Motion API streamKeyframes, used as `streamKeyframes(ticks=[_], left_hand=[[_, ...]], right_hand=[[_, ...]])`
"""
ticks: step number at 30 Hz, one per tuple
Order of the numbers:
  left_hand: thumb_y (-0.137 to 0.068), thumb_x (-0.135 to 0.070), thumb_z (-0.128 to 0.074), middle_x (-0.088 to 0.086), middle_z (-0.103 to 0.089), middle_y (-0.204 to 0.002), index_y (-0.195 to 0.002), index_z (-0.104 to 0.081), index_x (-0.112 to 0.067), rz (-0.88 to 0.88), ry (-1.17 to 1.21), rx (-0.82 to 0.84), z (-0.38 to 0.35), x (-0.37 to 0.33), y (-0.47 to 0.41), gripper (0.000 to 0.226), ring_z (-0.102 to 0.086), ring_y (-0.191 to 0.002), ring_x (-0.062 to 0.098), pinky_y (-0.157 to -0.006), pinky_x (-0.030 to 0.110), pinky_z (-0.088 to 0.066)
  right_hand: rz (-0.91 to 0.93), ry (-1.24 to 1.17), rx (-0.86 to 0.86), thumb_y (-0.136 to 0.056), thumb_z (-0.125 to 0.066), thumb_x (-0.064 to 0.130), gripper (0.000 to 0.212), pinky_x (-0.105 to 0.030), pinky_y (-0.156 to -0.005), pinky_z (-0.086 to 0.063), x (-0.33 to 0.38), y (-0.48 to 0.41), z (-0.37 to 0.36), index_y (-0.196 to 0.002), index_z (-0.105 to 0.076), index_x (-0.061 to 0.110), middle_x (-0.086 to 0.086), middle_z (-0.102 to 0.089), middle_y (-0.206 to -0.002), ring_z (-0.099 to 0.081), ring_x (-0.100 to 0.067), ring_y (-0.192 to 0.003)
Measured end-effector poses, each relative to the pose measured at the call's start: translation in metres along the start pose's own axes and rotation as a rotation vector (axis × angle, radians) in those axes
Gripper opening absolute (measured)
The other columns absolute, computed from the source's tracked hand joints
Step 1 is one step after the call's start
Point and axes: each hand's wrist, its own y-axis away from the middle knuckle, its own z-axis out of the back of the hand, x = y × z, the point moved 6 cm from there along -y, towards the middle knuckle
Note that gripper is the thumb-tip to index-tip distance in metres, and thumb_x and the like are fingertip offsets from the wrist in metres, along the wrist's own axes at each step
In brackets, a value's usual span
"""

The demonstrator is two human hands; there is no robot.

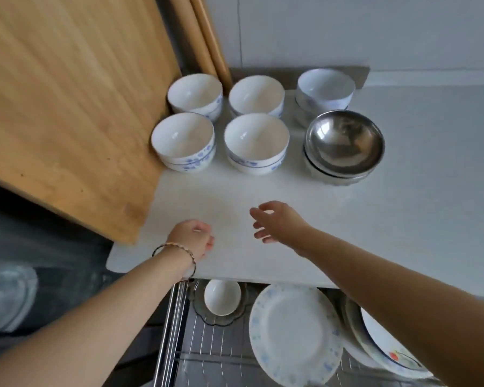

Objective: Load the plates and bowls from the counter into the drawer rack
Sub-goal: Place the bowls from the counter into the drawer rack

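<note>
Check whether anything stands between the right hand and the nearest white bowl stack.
Nothing visible does: only bare counter lies between the right hand and the front-middle bowl stack. The steel bowls stand aside.

Bright, soft, even light; the source is out of view. The white counter (403,191) is nearly blown out with little texture, and its far right edge almost merges with the wall (375,29). Shadows are faint, just soft grey rims hugging the bases of the white bowls (256,141) and steel bowls (344,141). The steel bowls show dull smeared highlights, no hard glare.

Whole frame is soft with compression mush. Left hand (192,237) and right hand (277,222) are slightly blurred, fingertips worst. Past the counter's left edge the floor area (39,261) is dark and smeary.

Strong wide-angle bend: cutting board (67,107) edges bow, and the forearms balloon toward the bottom corners. The drawer rack (201,356) below the near edge is dimmer, its wires soft.
</note>
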Motion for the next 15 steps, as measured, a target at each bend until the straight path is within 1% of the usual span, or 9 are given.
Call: streamKeyframes(ticks=[1,2,4,5,7,10,12,14,15], left_hand=[[-0.092,0.003,-0.041,0.010,-0.058,-0.077,-0.092,-0.056,-0.008,-0.003,0.002,-0.007,0.012,0.000,-0.009,0.019,-0.053,-0.059,0.013,-0.047,0.017,-0.047],[-0.092,0.004,-0.040,0.011,-0.058,-0.078,-0.095,-0.056,-0.007,-0.008,-0.001,-0.012,0.021,0.001,-0.017,0.020,-0.053,-0.059,0.012,-0.049,0.015,-0.047],[-0.092,0.004,-0.038,0.012,-0.059,-0.082,-0.099,-0.058,-0.004,-0.011,-0.013,-0.006,0.034,0.005,-0.029,0.022,-0.056,-0.063,0.015,-0.056,0.018,-0.046],[-0.091,0.004,-0.038,0.011,-0.060,-0.079,-0.099,-0.058,-0.004,-0.011,-0.014,0.002,0.038,0.008,-0.033,0.023,-0.057,-0.064,0.016,-0.054,0.018,-0.044],[-0.090,0.003,-0.039,0.005,-0.059,-0.071,-0.095,-0.057,-0.008,-0.016,-0.016,0.020,0.042,0.014,-0.040,0.022,-0.057,-0.062,0.013,-0.049,0.017,-0.044],[-0.088,0.001,-0.041,0.000,-0.061,-0.071,-0.090,-0.057,-0.012,-0.021,-0.057,0.051,0.041,0.023,-0.041,0.021,-0.058,-0.061,0.009,-0.056,0.017,-0.046],[-0.088,0.000,-0.041,0.002,-0.063,-0.076,-0.094,-0.059,-0.013,-0.020,-0.070,0.069,0.038,0.028,-0.038,0.023,-0.060,-0.064,0.011,-0.063,0.020,-0.047],[-0.089,0.000,-0.039,0.002,-0.064,-0.077,-0.099,-0.062,-0.010,-0.026,-0.066,0.072,0.034,0.031,-0.033,0.026,-0.061,-0.068,0.013,-0.067,0.021,-0.048],[-0.089,0.001,-0.039,0.002,-0.064,-0.076,-0.101,-0.062,-0.008,-0.032,-0.055,0.081,0.030,0.029,-0.030,0.027,-0.062,-0.069,0.014,-0.068,0.022,-0.049]], right_hand=[[-0.054,-0.111,-0.027,-0.090,-0.053,0.033,0.053,-0.029,-0.065,-0.054,0.013,-0.016,-0.008,-0.134,-0.040,0.006,-0.014,-0.062,-0.104,-0.065,-0.023,-0.072],[-0.103,-0.223,-0.076,-0.090,-0.053,0.036,0.056,-0.031,-0.067,-0.055,0.024,-0.033,-0.013,-0.135,-0.037,0.007,-0.016,-0.059,-0.114,-0.066,-0.024,-0.071],[-0.164,-0.454,-0.211,-0.090,-0.053,0.039,0.055,-0.035,-0.076,-0.058,0.041,-0.063,-0.010,-0.134,-0.038,0.010,-0.016,-0.051,-0.128,-0.061,-0.023,-0.063],[-0.174,-0.557,-0.279,-0.089,-0.053,0.039,0.055,-0.037,-0.081,-0.057,0.046,-0.075,-0.006,-0.134,-0.038,0.011,-0.016,-0.049,-0.131,-0.058,-0.023,-0.061],[-0.163,-0.708,-0.372,-0.090,-0.053,0.031,0.051,-0.039,-0.080,-0.057,0.049,-0.092,0.004,-0.134,-0.038,0.010,-0.016,-0.048,-0.131,-0.059,-0.026,-0.065],[-0.123,-0.787,-0.382,-0.089,-0.046,0.009,0.045,-0.037,-0.074,-0.055,0.045,-0.102,0.014,-0.133,-0.038,0.006,-0.019,-0.049,-0.130,-0.064,-0.037,-0.096],[-0.102,-0.779,-0.365,-0.087,-0.042,0.003,0.044,-0.039,-0.076,-0.056,0.040,-0.100,0.016,-0.132,-0.039,0.005,-0.020,-0.050,-0.120,-0.062,-0.038,-0.096],[-0.098,-0.765,-0.334,-0.085,-0.038,-0.002,0.038,-0.039,-0.073,-0.058,0.032,-0.090,0.017,-0.123,-0.040,0.003,-0.022,-0.052,-0.108,-0.063,-0.041,-0.087],[-0.092,-0.752,-0.308,-0.083,-0.037,-0.003,0.034,-0.040,-0.070,-0.060,0.026,-0.082,0.019,-0.117,-0.040,0.002,-0.025,-0.053,-0.108,-0.064,-0.041,-0.081]])
